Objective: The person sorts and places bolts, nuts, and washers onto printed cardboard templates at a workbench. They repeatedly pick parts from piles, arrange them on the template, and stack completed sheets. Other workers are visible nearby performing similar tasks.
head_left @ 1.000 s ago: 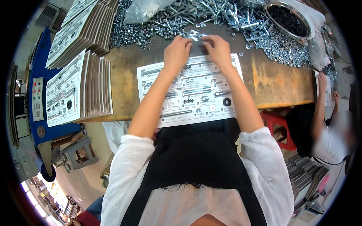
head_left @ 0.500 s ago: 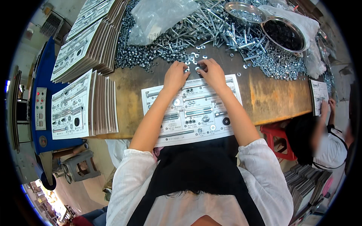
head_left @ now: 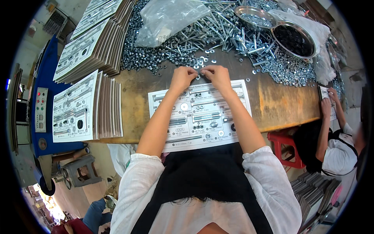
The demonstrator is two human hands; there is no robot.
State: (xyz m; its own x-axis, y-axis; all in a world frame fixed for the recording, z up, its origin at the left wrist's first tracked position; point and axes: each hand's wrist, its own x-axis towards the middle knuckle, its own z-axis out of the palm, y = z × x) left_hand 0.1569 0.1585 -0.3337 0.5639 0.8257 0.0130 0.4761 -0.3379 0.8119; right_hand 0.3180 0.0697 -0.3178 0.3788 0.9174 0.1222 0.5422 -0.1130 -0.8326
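Since a moment ago, both hands, left hand [head_left: 182, 78] and right hand [head_left: 217, 76], have been drawn together at the far edge of the printed card [head_left: 199, 115], fingertips pinched on small washers [head_left: 204, 61].

I see a worn wooden workbench [head_left: 280, 103] bearing a printed parts card [head_left: 200, 115], stacked cards [head_left: 83, 97], loose screws and nuts [head_left: 218, 39], two metal bowls [head_left: 294, 37] and a plastic bag [head_left: 167, 17].

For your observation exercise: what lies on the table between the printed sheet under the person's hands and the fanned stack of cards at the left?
In the head view, only bare wooden table lies between the printed sheet and the stack of cards.
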